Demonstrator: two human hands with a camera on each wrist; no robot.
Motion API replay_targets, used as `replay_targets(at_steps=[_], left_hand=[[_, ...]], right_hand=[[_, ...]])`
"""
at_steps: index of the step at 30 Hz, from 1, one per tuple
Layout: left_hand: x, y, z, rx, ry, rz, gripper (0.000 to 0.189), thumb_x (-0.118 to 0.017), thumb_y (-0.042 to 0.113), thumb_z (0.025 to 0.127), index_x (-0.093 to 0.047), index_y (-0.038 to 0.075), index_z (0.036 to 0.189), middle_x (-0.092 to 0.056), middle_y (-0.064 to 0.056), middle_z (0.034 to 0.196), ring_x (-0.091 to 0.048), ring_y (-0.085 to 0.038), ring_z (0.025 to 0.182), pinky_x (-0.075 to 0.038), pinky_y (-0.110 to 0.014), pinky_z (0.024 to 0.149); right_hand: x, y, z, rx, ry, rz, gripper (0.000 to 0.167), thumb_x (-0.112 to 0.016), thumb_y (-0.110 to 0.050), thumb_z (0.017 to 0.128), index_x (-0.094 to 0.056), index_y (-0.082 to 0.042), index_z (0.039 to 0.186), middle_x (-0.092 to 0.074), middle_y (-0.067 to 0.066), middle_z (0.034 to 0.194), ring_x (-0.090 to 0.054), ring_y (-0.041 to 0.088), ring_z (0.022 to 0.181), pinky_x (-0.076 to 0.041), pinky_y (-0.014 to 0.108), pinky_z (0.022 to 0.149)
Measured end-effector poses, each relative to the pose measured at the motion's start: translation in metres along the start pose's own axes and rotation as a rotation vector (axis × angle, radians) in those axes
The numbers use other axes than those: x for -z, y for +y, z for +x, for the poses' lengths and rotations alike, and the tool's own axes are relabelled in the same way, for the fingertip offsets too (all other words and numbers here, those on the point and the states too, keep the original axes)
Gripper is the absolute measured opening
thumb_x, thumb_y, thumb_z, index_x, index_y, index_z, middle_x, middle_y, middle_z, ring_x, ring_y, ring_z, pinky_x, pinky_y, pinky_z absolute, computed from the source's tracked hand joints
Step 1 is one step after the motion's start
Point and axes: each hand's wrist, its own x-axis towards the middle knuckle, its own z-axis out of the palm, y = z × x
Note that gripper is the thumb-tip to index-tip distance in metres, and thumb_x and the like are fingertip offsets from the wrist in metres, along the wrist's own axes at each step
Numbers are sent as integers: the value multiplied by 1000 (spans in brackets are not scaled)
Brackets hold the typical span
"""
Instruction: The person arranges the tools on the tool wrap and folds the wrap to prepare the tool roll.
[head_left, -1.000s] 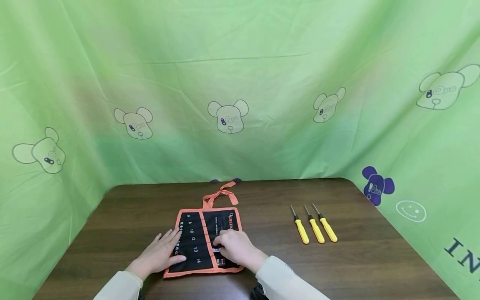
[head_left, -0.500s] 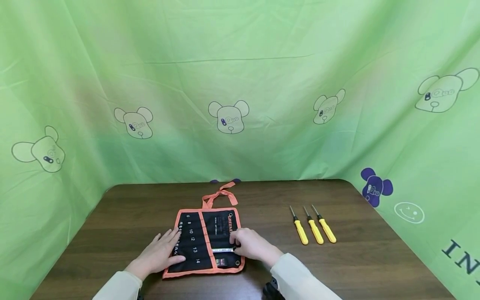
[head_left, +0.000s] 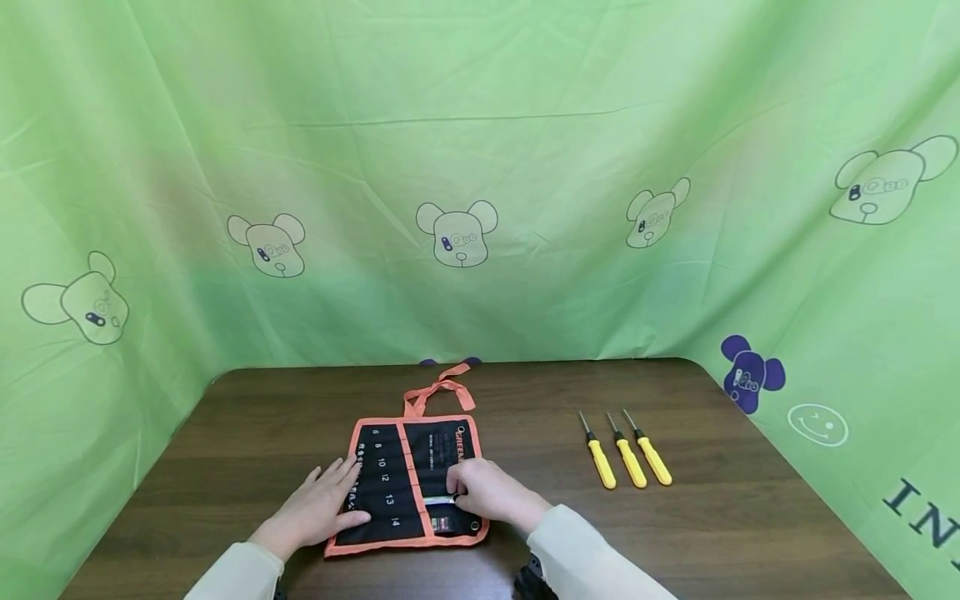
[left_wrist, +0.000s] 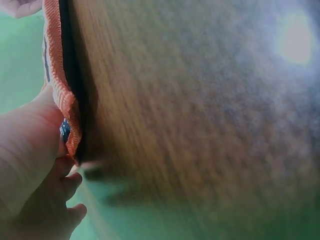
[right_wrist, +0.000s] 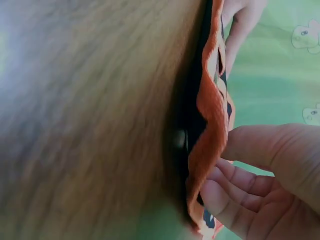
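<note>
A black tool pouch (head_left: 391,487) with orange trim lies unrolled on the table, printed with size numbers down its left half. Across its lower right part lies a slim silver wrench (head_left: 438,501), its left end at the orange middle strip. My right hand (head_left: 491,492) pinches the wrench at its right end, fingers curled and covering that end. My left hand (head_left: 315,510) rests spread over the pouch's left edge, thumb on the black cloth. In the left wrist view the left hand's fingers (left_wrist: 70,186) extend past the orange border.
Three yellow-handled screwdrivers (head_left: 632,462) lie side by side on the right of the brown table (head_left: 720,517). An orange tie strap (head_left: 438,392) trails from the pouch's far edge. A green printed curtain (head_left: 480,317) hangs behind the table.
My right hand first slid right along the wrench, then came back a little to the left. My left hand and the pouch have stayed in place.
</note>
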Motion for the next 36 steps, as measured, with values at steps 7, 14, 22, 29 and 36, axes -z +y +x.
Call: replay_targets(at_steps=[7,14,22,29,36], left_hand=[[-1,0,1,8,-5,6,77,-60,48,84,-40,-7,134,-34,-21,141,-28,-38,130,-20,-57,101],[-1,0,1,15,-10,8,78,-60,49,84,-40,-6,135,-33,-21,142,-27,-38,130,-20,-57,102],[-2,-1,1,12,-6,9,78,-59,50,84,-40,-6,135,-34,-21,142,-28,-38,130,-20,-57,102],[-3,-2,2,6,-5,9,78,-60,49,84,-40,-7,134,-34,-21,141,-28,-38,130,-21,-57,101],[-2,-1,1,14,-10,7,78,-60,49,84,-41,-7,134,-34,-21,142,-28,-38,130,-21,-57,101]], right_hand=[[-6,-7,9,65,18,-33,12,-70,0,75,-63,-9,74,-50,-9,63,-45,2,58,-41,17,55],[-9,-13,14,56,3,-32,9,-70,-3,78,-64,-10,76,-54,-8,67,-47,1,61,-42,17,57],[-11,-13,15,55,-3,-29,7,-70,-5,79,-66,-10,79,-56,-6,73,-49,1,63,-44,17,58],[-11,-9,16,69,-1,-18,6,-70,-7,79,-67,-10,81,-53,-8,73,-47,2,65,-43,17,60],[0,-8,15,51,19,19,10,-71,-11,80,-67,-10,89,-55,-7,76,-48,5,69,-45,20,65]])
